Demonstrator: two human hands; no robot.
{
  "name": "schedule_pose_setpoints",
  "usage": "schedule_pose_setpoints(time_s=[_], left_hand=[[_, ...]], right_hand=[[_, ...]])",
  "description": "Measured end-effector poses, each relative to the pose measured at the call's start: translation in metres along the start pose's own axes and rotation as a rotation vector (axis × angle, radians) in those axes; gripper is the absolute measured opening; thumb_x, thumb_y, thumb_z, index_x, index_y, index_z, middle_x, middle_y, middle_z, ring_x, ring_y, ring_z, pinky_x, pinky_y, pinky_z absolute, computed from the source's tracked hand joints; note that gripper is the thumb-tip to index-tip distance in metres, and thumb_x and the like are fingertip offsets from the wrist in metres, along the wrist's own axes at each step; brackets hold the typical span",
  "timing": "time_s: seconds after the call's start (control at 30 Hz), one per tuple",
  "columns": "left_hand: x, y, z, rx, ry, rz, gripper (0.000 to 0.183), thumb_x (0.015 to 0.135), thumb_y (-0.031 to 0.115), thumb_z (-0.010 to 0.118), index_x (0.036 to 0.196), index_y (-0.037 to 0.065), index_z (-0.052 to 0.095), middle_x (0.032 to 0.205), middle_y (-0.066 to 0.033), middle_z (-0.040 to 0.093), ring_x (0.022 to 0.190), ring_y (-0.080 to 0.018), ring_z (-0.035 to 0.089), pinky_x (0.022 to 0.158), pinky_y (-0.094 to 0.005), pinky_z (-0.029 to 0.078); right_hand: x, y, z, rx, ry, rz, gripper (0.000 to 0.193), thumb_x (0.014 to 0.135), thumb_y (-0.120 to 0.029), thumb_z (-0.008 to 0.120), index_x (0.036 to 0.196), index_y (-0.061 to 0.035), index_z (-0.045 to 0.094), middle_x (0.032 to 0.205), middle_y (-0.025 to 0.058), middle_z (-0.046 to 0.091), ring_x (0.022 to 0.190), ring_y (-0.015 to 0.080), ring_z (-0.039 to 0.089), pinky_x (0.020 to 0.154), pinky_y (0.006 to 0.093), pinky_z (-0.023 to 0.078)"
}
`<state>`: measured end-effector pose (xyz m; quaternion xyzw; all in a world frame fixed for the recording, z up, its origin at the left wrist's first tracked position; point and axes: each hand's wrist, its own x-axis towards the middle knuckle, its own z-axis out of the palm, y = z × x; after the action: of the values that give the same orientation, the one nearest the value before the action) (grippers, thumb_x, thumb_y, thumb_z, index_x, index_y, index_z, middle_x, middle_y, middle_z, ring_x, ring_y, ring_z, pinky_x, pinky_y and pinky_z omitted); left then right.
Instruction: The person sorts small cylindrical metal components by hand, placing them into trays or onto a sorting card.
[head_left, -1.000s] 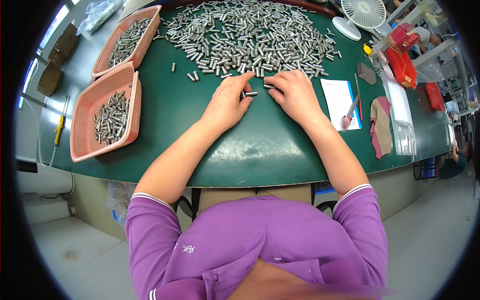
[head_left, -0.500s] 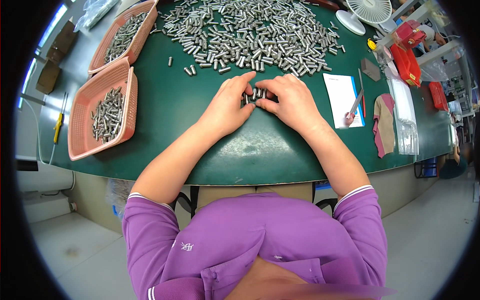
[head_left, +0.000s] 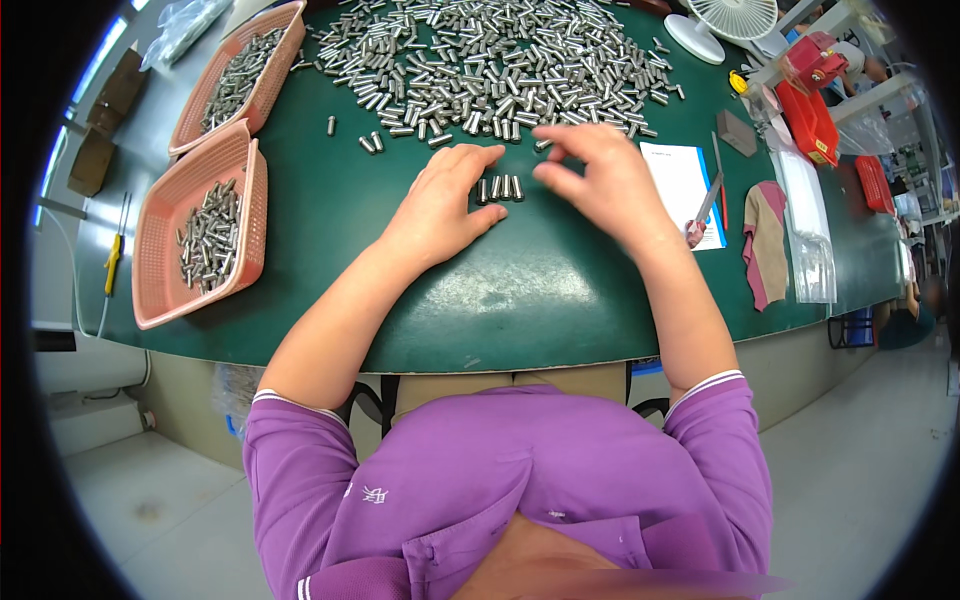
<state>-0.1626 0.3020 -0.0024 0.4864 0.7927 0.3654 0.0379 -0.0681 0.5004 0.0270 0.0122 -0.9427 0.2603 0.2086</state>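
Your purple shirt (head_left: 500, 470) bears a white character (head_left: 374, 495) at seven o'clock. At two, a paper (head_left: 668, 180) has unreadable print.

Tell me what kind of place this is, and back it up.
Probably a factory or workshop: a big heap of small metal cylinders lies on a long green table, pink plastic baskets hold more of them, and a red tool-like device stands at the right.

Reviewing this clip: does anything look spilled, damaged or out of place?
Nothing looks clearly damaged or spilled. Three pins lie apart at the near left of the big pile, so they look slightly stray.
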Motion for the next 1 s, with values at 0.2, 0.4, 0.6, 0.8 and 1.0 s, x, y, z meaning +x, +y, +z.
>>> schedule_pose_setpoints(time_s=[0.2, 0.4, 0.6, 0.8, 1.0], left_hand=[[0.0, -0.002, 0.0, 0.072, -0.034, 0.05, 0.041, 0.076, 0.012, 0.074, 0.115, 0.009, 0.063, 0.116, -0.0078, 0.057, 0.11, -0.0267, 0.054, 0.091, -0.0349, 0.046], [0.002, -0.003, 0.001, 0.019, -0.021, 0.021, 0.034, 0.077, 0.011, 0.073, 0.11, 0.008, 0.065, 0.112, -0.0074, 0.059, 0.105, -0.0263, 0.057, 0.089, -0.0348, 0.048], [0.001, -0.002, 0.002, -0.036, -0.003, 0.011, 0.038, 0.075, 0.012, 0.072, 0.112, 0.008, 0.063, 0.104, -0.007, 0.059, 0.101, -0.0264, 0.056, 0.089, -0.0364, 0.046], [0.002, 0.003, 0.0, -0.073, -0.043, -0.054, 0.051, 0.074, 0.009, 0.072, 0.122, 0.01, 0.056, 0.1, -0.0064, 0.061, 0.093, -0.0239, 0.057, 0.083, -0.0348, 0.048], [0.001, 0.002, 0.003, -0.099, -0.027, -0.074, 0.053, 0.074, 0.007, 0.072, 0.124, 0.01, 0.055, 0.098, -0.0044, 0.062, 0.088, -0.0213, 0.057, 0.082, -0.0342, 0.049]], right_hand=[[-0.008, 0.022, -0.028, -0.211, 0.131, 0.209, 0.023, 0.077, -0.014, 0.068, 0.1, -0.0106, 0.07, 0.088, 0.0047, 0.066, 0.089, 0.0262, 0.06, 0.081, 0.0376, 0.049], [-0.007, 0.027, 0.003, -0.226, 0.059, -0.005, 0.021, 0.076, -0.009, 0.068, 0.098, -0.01, 0.07, 0.09, 0.0065, 0.063, 0.092, 0.0278, 0.058, 0.083, 0.0379, 0.048], [-0.006, 0.02, 0.003, -0.254, 0.006, -0.045, 0.012, 0.075, -0.009, 0.07, 0.086, -0.0077, 0.069, 0.085, 0.0067, 0.062, 0.09, 0.0277, 0.058, 0.082, 0.0391, 0.047], [-0.013, 0.002, 0.007, -0.062, -0.158, 0.003, 0.02, 0.071, -0.019, 0.076, 0.086, -0.0086, 0.068, 0.082, 0.0057, 0.063, 0.086, 0.0268, 0.058, 0.079, 0.038, 0.048], [-0.014, -0.006, 0.019, 0.038, -0.181, 0.046, 0.029, 0.072, -0.02, 0.076, 0.099, -0.0113, 0.066, 0.082, 0.0037, 0.062, 0.086, 0.0244, 0.057, 0.079, 0.037, 0.048]])
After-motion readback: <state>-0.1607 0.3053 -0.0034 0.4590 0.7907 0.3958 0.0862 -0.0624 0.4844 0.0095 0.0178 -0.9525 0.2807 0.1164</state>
